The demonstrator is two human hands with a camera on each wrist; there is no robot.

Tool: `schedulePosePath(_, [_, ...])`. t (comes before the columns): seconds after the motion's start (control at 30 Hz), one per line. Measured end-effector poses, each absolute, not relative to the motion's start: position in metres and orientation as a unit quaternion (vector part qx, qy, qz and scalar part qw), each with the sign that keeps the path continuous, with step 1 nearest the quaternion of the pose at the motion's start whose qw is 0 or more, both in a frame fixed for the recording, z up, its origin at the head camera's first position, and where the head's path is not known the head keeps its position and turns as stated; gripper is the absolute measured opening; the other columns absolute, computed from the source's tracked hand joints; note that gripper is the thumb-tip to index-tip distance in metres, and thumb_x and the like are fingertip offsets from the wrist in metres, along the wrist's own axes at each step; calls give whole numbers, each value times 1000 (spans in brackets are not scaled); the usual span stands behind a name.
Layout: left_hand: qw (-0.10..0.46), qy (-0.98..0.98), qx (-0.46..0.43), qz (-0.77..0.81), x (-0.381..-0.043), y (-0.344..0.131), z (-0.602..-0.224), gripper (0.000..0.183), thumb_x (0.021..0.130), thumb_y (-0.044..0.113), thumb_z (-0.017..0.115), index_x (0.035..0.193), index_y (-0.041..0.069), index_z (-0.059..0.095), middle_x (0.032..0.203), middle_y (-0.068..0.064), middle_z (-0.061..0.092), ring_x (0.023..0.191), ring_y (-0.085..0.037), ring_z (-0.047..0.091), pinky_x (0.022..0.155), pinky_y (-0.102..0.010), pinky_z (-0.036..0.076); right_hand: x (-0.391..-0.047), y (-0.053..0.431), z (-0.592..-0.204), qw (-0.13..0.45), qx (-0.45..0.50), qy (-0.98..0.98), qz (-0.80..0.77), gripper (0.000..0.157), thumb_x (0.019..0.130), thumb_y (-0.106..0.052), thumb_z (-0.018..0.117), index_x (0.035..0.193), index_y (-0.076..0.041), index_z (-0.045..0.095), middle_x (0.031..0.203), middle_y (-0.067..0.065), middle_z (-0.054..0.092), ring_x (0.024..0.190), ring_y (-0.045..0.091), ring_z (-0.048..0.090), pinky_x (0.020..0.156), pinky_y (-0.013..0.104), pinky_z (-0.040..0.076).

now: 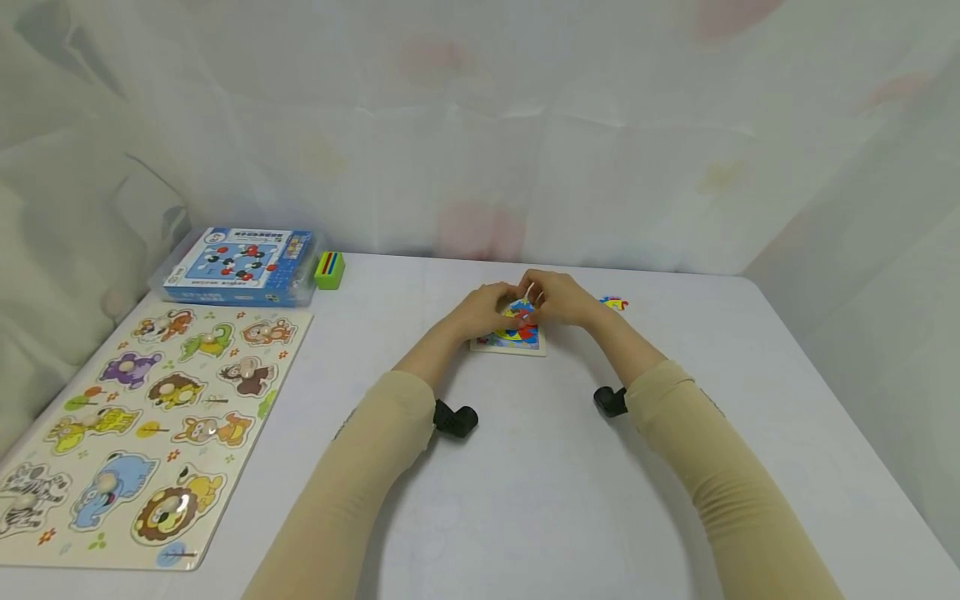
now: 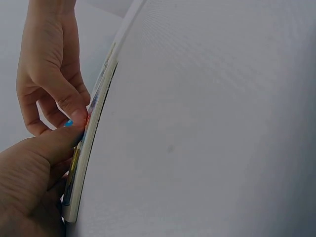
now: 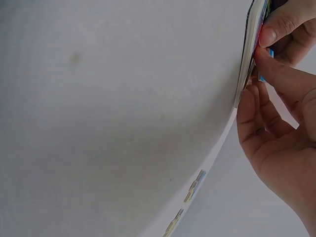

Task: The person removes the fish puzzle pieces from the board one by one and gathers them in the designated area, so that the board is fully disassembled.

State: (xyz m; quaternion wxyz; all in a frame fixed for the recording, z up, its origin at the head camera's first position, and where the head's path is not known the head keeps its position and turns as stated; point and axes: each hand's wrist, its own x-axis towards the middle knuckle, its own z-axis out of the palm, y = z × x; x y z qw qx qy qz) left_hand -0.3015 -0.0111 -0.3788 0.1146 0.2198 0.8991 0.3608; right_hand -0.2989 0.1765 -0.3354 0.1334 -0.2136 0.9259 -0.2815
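A small wooden jigsaw puzzle [image 1: 517, 340] with red, yellow and blue patches lies on the white table, partly covered by both hands. My left hand [image 1: 480, 310] arches over its left side, and its thumb touches the puzzle face. Whether its fingers grip anything is hidden. From the right, my right hand [image 1: 561, 298] bends over the puzzle with its thumb on the red area. A small blue-edged puzzle piece [image 3: 261, 77] shows at the right hand's fingertips in the right wrist view, pinched there. In the left wrist view the puzzle's pale edge [image 2: 91, 143] stands beside both hands.
Loose colourful puzzle pieces [image 1: 615, 303] lie behind the right forearm. A large animal peg puzzle board [image 1: 281, 400] covers the table's left side. Behind it are a blue boxed molecule set [image 1: 225, 293] and a green block [image 1: 328, 279] with coloured stripes. A pale curtain hangs at the back.
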Motion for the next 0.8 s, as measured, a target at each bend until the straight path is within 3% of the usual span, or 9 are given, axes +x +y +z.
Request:
schedulePosePath(0.33, [117,902,213,356,-301,-10,-380,65,90,39,69,146,13,47,156,-5,44,151,-30,30,125,-51,24,-302,188,-331,110,-189,918,-331,25,87,-7,70,112,-6,64,102,14,64,89,23,63,74,25,56])
schedulePosePath(0.63, [112,905,213,351,-301,-8,-379,59,91,36,69,142,12,51,157,-3,44,153,-27,27,128,-46,19,-305,223,-325,84,-126,920,-361,28,87,-11,71,115,-7,65,102,10,63,90,21,62,72,27,52])
schedulePosePath(0.8, [111,905,218,350,-300,-9,-379,60,91,36,69,142,12,51,157,-3,43,154,-27,26,129,-44,17,-301,246,-322,82,-100,911,-392,33,89,-12,70,121,-3,63,105,9,61,89,16,61,78,26,55])
